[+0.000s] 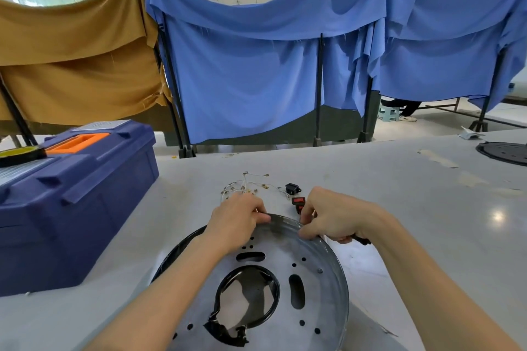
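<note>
Navy plastic toolbox with an orange handle (85, 208) sits shut at the left of the frame, its contents hidden. Grey round steel plate with punched holes (325, 299) lies low centre; it looks stiff, fairly light and thin-edged, best held by its rim. Left hand (236, 219) and right hand (333, 218) each curl over its far rim.

Workshop hall, toolbox (71, 196), cloth-draped partitions (256, 65), worktable (399, 194)

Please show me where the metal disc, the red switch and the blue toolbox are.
metal disc (325, 300), head view, bare face right of the long slot.
red switch (298, 200), head view, its red rocker.
blue toolbox (85, 222), head view, front wall.
</note>
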A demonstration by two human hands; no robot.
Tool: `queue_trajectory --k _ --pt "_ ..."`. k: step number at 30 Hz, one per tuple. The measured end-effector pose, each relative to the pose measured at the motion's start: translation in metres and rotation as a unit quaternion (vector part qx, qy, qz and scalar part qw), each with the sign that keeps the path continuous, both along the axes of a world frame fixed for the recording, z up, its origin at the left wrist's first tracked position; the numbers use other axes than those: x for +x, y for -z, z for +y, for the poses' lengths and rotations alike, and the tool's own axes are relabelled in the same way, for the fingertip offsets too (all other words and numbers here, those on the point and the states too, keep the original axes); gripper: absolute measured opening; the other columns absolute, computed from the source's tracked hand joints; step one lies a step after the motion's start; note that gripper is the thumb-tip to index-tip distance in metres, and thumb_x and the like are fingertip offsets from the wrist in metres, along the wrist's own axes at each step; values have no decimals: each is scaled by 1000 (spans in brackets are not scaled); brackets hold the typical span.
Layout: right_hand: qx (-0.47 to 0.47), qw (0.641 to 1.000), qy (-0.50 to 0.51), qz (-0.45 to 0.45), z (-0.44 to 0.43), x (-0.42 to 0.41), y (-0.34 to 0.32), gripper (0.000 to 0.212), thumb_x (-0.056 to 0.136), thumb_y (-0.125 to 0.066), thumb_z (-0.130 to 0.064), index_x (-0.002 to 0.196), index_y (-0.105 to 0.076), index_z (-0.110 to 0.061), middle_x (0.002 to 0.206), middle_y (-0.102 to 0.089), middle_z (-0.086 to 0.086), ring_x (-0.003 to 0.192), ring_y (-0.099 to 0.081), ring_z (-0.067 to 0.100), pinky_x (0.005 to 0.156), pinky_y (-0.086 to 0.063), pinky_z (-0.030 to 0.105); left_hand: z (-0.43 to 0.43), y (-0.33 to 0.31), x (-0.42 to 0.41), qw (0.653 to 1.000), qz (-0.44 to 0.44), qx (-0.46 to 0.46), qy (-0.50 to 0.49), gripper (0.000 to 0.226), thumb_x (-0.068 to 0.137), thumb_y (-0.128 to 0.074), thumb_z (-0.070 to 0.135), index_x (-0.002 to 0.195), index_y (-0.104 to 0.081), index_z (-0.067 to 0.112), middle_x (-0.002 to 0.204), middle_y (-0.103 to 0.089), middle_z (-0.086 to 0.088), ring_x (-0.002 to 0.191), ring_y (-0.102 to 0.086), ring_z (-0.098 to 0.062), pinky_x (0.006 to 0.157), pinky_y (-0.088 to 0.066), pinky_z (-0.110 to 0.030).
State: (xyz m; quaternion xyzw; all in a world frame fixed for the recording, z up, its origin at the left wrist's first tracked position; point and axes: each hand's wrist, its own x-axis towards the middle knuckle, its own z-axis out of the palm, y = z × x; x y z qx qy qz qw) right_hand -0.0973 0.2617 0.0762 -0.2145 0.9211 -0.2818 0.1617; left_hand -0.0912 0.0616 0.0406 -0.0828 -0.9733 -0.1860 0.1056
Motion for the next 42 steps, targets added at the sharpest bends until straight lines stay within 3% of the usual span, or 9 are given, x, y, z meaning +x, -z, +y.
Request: queue_trajectory --k 4,7,10,15,26,30,34,38,42 --pt "-6 1000 -2 -28 2 -2 2 16 87 -65 -6 74 -60 3 55 -38 10 35 -25 16 39 -26 22 -18 0 0 998 -13 57 10 9 87 -70 29 91 -74 23 83 -64 9 80 -58 -9 80 -49 -30" --pt "-13 999 -4 -43 4 -6 2 24 89 -68 -15 74 -63 3 47 -42 5 33 -28 14 39 -28 22 -38 2 2 997 -59 41 -14 16 84 -73 37 92 -73 23 89 -68 3 85 -61 -13 82 -50 -31" --pt "-47 998 26 -32 5 -15 4 34 94 -64 -29 84 -69 3 59 -63 7 34 -31 13 38 -31 22 -49 7 6 995 -86 45 -3 20 87 -69 33 71 -66 21 75 -66 -5 72 -57 -18 74 -49 -37" --pt "-95 992 86 -13 10 -35 10 18 96 -61 -17 88 -69 -3 69 -74 11 35 -28 13 37 -31 20 -55 8 9 995 -87 52 -4 41 88 -69 25 54 -48 19 57 -46 -1 59 -39 -19 60 -34 -32" --pt "30 991 129 27 -11 -55 44 12 75 -72 2 81 -67 10 60 -58 11 42 -39 18 46 -36 26 -55 15 9 998 -59 25 -17 47 84 -71 25 48 -41 21 49 -41 7 54 -39 -17 56 -33 -30" --pt "114 982 132 72 -20 -54 50 27 68 -67 4 63 -44 -10 61 -48 5 58 -47 23 55 -38 27 -55 16 9 998 -57 18 -18 43 85 -69 25 51 -43 18 51 -44 3 56 -41 -20 56 -34 -30" --pt "132 981 119 79 -24 -51 49 32 75 -59 4 62 -35 -13 60 -40 3 50 -35 18 47 -29 25 -53 16 10 998 -56 18 -22 42 85 -68 26 54 -42 16 54 -44 0 57 -41 -23 57 -34 -32" --pt "61 991 105 48 -17 -48 33 9 81 -67 2 77 -64 9 55 -47 8 43 -37 19 43 -34 24 -55 15 11 998 -64 24 -13 42 86 -69 27 56 -42 14 55 -42 0 59 -39 -22 58 -33 -32" --pt "-58 992 98 61 -6 -43 8 12 87 -67 -4 78 -68 4 62 -66 15 38 -35 18 39 -33 24 -51 11 10 996 -77 39 18 48 85 -73 27 47 -44 24 48 -37 9 53 -35 -14 54 -29 -29"
